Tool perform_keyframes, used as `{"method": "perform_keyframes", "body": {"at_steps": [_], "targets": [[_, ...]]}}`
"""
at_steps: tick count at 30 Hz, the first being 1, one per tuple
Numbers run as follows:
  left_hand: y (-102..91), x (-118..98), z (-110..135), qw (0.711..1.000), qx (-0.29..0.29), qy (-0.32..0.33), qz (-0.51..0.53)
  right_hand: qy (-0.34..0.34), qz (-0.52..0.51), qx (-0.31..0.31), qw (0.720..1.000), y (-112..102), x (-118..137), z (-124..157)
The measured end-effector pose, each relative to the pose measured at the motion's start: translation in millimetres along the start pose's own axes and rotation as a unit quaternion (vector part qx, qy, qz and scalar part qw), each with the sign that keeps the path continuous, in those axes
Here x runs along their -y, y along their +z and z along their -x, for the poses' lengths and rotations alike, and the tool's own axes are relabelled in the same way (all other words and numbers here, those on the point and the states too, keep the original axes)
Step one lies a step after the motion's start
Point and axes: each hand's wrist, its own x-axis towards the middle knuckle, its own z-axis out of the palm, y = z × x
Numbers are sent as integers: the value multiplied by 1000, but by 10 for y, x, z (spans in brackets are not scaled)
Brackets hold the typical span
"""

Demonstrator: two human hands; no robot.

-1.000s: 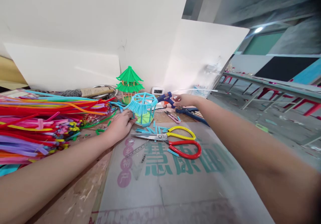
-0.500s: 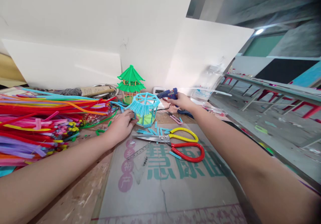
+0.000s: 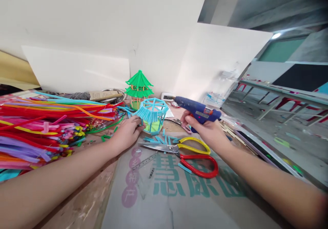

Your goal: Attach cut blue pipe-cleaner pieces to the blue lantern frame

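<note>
My right hand point(image 3: 205, 128) is wrapped round the handle of a blue hot glue gun point(image 3: 197, 110), whose nozzle points left. Beside the mat's far edge stands a small light-blue pavilion model point(image 3: 153, 111) made of pipe cleaners, with a spoked open top and a pale green base. My left hand point(image 3: 129, 130) grips its left side, fingertips partly hidden by the hand. Short cut blue pipe-cleaner pieces point(image 3: 159, 139) lie in front of the model. Scissors point(image 3: 176, 149) with one yellow and one red handle rest between my arms.
Bundles of colourful pipe cleaners point(image 3: 51, 126) fill the left side. A green pagoda model point(image 3: 139, 89) stands behind the blue one. At the back are a small white timer point(image 3: 166, 96) and a clear bottle point(image 3: 217, 92). A clear set square point(image 3: 145, 174) lies on the mat.
My right hand has brought the glue gun nearer, up off the back of the table, with its nozzle still pointing left. My left hand stays at the blue model.
</note>
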Motion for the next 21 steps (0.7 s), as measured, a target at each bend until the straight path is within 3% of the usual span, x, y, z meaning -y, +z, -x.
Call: {"method": "perform_keyframes", "body": {"at_steps": [4,8,21], "targets": [[6,26,-6,1000,2,1,13,-9,79,17,997,53,-45,159],[12,37,-9,1000,0,2,11,-26,43,37,998,104,-86,188],[41,76,-2,1000,-11,2,21,-57,72,31,995,158,-166,185]]}}
